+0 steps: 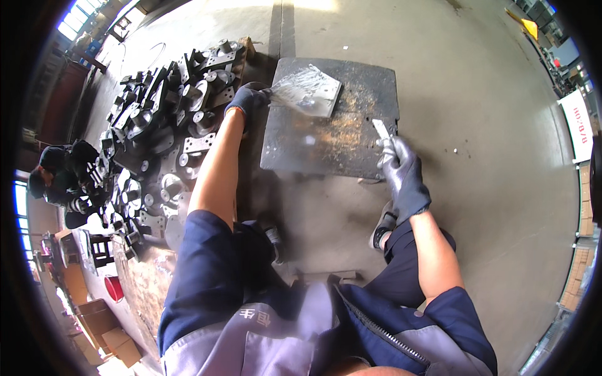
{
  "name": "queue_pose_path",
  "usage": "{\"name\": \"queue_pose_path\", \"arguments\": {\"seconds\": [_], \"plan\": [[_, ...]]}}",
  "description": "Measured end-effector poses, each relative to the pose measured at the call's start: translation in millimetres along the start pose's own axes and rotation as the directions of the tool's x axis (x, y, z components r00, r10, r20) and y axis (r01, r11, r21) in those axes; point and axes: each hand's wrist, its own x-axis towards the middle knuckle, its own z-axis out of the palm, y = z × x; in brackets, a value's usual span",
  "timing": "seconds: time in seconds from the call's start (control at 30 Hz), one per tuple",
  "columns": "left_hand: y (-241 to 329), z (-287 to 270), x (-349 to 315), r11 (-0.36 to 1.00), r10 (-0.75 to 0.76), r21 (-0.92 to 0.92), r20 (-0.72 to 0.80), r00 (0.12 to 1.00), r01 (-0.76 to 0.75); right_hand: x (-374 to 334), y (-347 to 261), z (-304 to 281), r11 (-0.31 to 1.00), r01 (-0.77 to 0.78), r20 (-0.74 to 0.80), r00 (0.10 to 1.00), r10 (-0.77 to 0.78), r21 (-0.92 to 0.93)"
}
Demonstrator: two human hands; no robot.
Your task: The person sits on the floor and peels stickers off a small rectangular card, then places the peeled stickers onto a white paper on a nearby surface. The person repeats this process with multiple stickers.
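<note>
On the dark worn tabletop [288,147] lies a pale grey metal plate [323,94], its surface streaked and partly blurred. My left hand [249,100], in a dark glove, closes on the plate's left corner. At the tabletop's right edge my right hand [402,175], also in a dark glove, is wrapped round a flat, light-coloured blade-like tool [380,128]. The tool points up and away from me, apart from the plate. Its lower part is hidden in my fingers, so I cannot tell its exact kind.
A large heap of metal brackets with round posts and drilled plates [199,143] lies left of my left arm. Another person [66,175] is beyond the heap. Cardboard boxes [103,323] and a red bucket [114,289] stand at the lower left.
</note>
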Motion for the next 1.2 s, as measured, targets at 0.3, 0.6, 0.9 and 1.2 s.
{"name": "queue_pose_path", "arguments": {"seconds": [0.3, 0.6, 0.9, 1.2], "plan": [[44.9, 95.2, -189.9, 0.353, 0.594, 0.608, 0.441, 0.673, -0.711, -25.7, -25.8, 9.2, 0.908, -0.412, 0.139, 0.906, 0.399, 0.079], [92.6, 176.4, -243.1, 0.676, 0.639, 0.225, 0.295, 0.71, -0.702, -35.9, 29.3, 8.8, 0.79, -0.58, 0.428, 0.777, 0.462, 0.2], [4.4, 125.1, -184.4, 0.788, 0.511, -0.562, 0.373, 0.774, -0.25, -16.7, 65.6, -1.0, 0.871, -0.481, 0.387, 0.824, 0.413, 0.095], [76.9, 93.9, -188.4, 0.842, 0.267, 0.402, 0.267, 0.926, -0.359, -17.1, 31.8, -28.4, 0.942, -0.33, 0.529, 0.791, 0.308, -0.054]]}}
